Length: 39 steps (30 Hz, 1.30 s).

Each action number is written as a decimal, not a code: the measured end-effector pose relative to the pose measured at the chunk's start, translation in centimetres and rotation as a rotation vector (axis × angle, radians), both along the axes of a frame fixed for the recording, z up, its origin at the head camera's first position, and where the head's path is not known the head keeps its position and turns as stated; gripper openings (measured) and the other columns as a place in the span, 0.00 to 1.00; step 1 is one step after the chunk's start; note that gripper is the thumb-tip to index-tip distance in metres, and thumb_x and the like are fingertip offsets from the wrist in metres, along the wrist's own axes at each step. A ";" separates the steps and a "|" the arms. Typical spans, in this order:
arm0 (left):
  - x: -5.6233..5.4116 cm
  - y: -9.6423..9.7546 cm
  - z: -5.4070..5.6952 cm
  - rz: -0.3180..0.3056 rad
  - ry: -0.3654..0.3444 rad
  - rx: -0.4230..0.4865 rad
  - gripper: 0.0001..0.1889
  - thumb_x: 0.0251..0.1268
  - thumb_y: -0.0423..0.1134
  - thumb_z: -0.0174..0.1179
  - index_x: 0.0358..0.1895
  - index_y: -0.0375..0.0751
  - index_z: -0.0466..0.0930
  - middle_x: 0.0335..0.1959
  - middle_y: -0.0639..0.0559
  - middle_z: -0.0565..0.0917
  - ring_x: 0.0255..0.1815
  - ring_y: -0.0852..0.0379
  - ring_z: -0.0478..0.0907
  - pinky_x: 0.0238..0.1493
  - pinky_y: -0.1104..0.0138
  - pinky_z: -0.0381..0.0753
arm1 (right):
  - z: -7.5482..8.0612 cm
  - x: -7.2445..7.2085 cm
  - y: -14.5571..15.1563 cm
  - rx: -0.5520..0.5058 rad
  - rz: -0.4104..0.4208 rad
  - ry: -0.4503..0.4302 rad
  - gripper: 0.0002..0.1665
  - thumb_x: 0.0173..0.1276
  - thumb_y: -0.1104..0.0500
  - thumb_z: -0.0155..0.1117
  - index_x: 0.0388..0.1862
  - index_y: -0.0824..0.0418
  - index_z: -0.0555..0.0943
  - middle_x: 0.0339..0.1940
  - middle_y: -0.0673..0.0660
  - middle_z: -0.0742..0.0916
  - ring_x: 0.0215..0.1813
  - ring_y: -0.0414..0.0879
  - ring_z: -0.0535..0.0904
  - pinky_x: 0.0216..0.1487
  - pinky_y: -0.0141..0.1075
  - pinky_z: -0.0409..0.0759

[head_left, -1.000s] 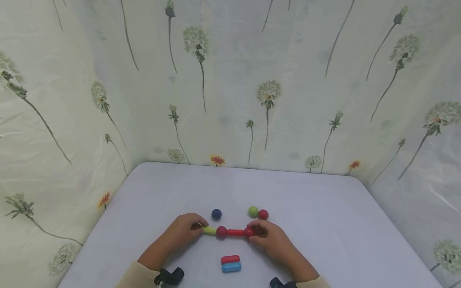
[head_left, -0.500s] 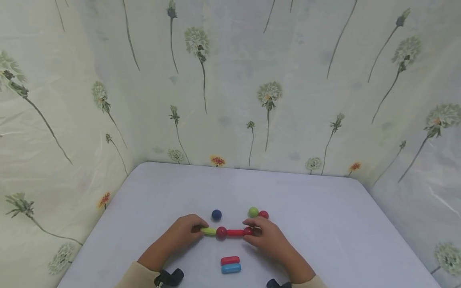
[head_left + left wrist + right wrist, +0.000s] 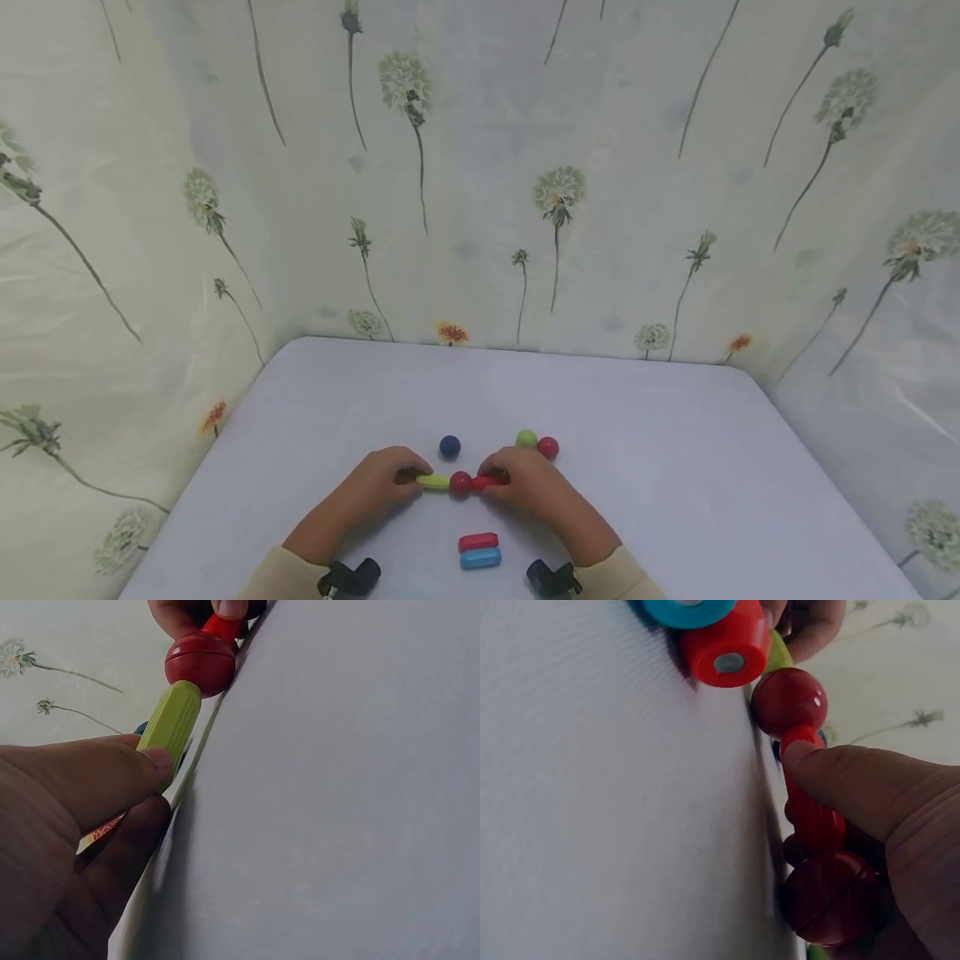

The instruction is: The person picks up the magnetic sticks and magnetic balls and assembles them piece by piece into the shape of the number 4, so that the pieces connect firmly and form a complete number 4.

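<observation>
A chain of toy pieces runs between my hands: a yellow-green ribbed rod (image 3: 171, 724), a dark red ball (image 3: 461, 483), a red rod (image 3: 815, 817) and a second red ball (image 3: 832, 898). My left hand (image 3: 393, 477) pinches the yellow-green rod near its outer end between thumb and fingers. Thumb and fingers of my right hand (image 3: 528, 483) grip the red rod. The end ball sits under that hand, hidden in the head view but visible in the right wrist view.
Beyond the chain lie a dark blue ball (image 3: 450, 447), a green ball (image 3: 527, 438) and another red ball (image 3: 548, 448). Nearer me, a loose red rod (image 3: 478, 542) and a blue rod (image 3: 481, 558) lie side by side on the white table (image 3: 637, 433). Flowered sheeting (image 3: 480, 167) surrounds the table.
My right hand has slid left from the end ball along the chain and now grips the red rod. The left hand keeps its pinch and has hardly moved.
</observation>
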<state>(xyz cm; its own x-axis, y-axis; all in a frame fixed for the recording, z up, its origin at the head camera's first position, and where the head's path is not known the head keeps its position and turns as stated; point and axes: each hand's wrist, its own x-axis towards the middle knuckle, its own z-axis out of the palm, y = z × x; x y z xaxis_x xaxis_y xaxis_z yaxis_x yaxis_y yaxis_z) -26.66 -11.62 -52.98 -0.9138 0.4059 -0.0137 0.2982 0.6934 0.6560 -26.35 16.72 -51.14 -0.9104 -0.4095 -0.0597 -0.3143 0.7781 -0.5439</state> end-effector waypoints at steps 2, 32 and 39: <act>0.1 0.0 -0.1 0.011 0.000 0.002 0.12 0.66 0.37 0.71 0.50 0.54 0.89 0.47 0.62 0.86 0.46 0.62 0.79 0.55 0.57 0.84 | -0.2 0.0 0.0 0.012 -0.001 -0.003 0.15 0.65 0.51 0.79 0.50 0.46 0.89 0.41 0.39 0.87 0.44 0.38 0.81 0.50 0.38 0.86; -0.2 1.6 -1.4 0.181 -0.048 0.244 0.09 0.66 0.40 0.72 0.47 0.52 0.86 0.43 0.58 0.88 0.45 0.60 0.85 0.52 0.58 0.87 | -1.1 0.9 0.6 -0.123 0.039 -0.115 0.12 0.66 0.49 0.77 0.48 0.38 0.89 0.42 0.35 0.87 0.47 0.37 0.81 0.54 0.41 0.84; -0.5 2.4 -1.4 0.160 -0.096 0.300 0.09 0.67 0.41 0.72 0.48 0.49 0.87 0.45 0.56 0.89 0.48 0.57 0.87 0.55 0.55 0.86 | -1.0 0.8 0.4 -0.127 0.074 -0.136 0.12 0.66 0.50 0.77 0.47 0.38 0.89 0.43 0.36 0.87 0.47 0.38 0.81 0.53 0.39 0.82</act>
